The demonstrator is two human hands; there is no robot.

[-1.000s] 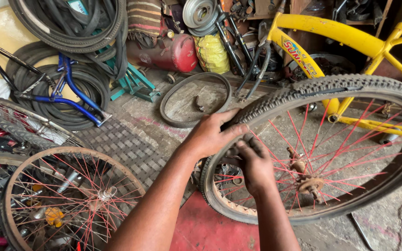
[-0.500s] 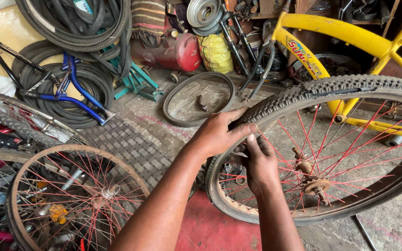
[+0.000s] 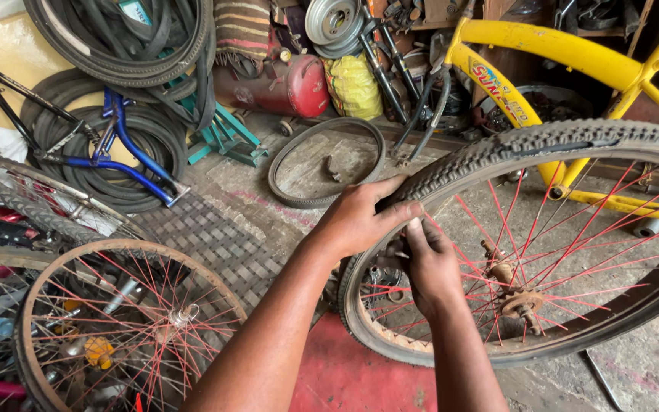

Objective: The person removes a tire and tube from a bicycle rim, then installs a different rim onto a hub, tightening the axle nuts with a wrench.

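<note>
Item: knobby tyre (image 3: 543,141) on a red-spoked wheel (image 3: 528,259), standing on the floor before a yellow bicycle frame (image 3: 551,46). Left hand (image 3: 356,217) is gripping the tyre's edge, fingers closed over it; right hand (image 3: 429,263) is pressing its fingers (image 3: 415,229) at the rim (image 3: 390,336) (exact grip hidden). Tyre is sitting around most of the rim; this section is apparently unseated. A bare wheel (image 3: 116,328) is lying nearby.

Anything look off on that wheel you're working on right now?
Yes. The tyre is not fully seated: near the left hand and right hand its edge sits off the rusty rim, leaving bare rim exposed along the lower left.
</note>
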